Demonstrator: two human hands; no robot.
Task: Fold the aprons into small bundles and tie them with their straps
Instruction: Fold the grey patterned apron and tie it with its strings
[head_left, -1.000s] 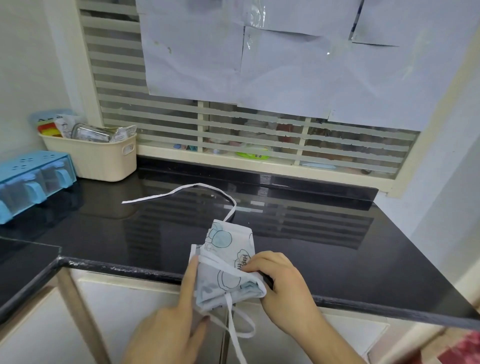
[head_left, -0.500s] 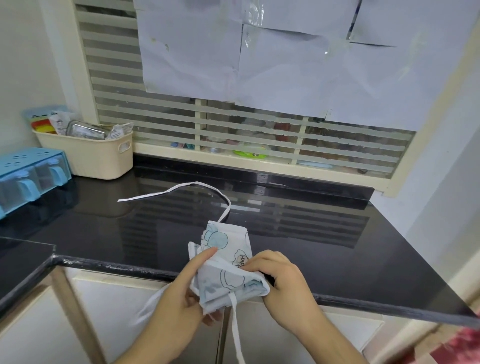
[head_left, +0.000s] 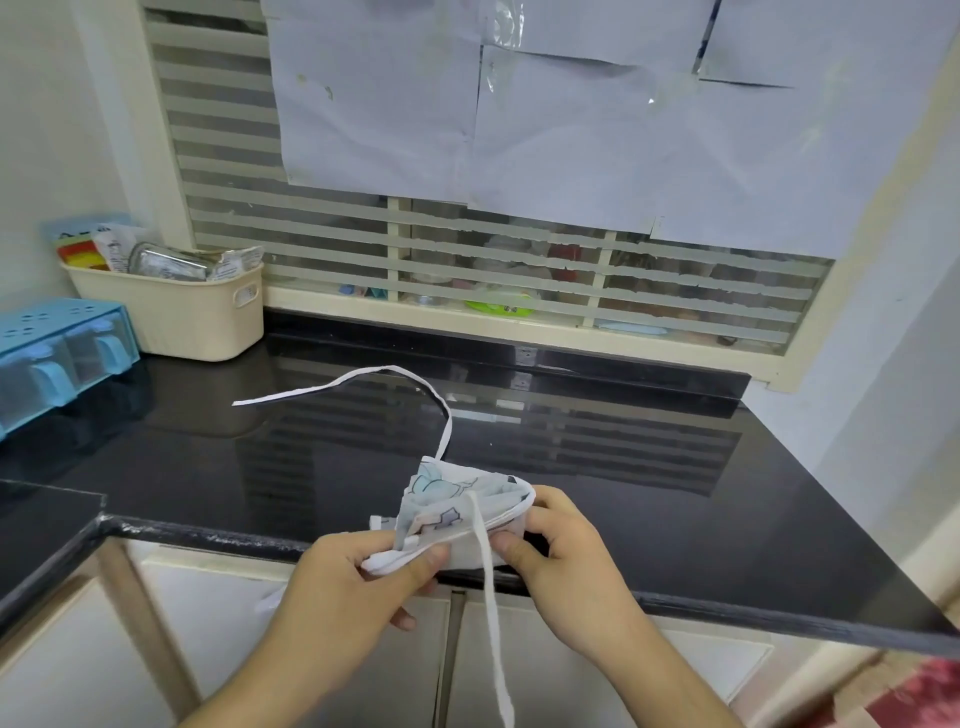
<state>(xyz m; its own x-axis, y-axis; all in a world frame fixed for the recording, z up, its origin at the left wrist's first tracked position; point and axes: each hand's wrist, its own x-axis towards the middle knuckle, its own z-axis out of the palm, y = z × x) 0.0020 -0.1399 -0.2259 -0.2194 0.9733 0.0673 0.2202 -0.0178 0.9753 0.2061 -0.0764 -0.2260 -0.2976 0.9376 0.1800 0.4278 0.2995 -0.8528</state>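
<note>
Fingers of my left hand pinch the folded, cartoon-printed white apron bundle over the glossy black table edge; my right hand grips its other end, probably steadying it while the white strap dangles free for wrapping.

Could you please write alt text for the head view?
Two hands, left hand and right hand, hold a folded printed apron bundle at the edge of a black countertop. One white strap hangs down; another strap trails toward a cream basket.
</note>
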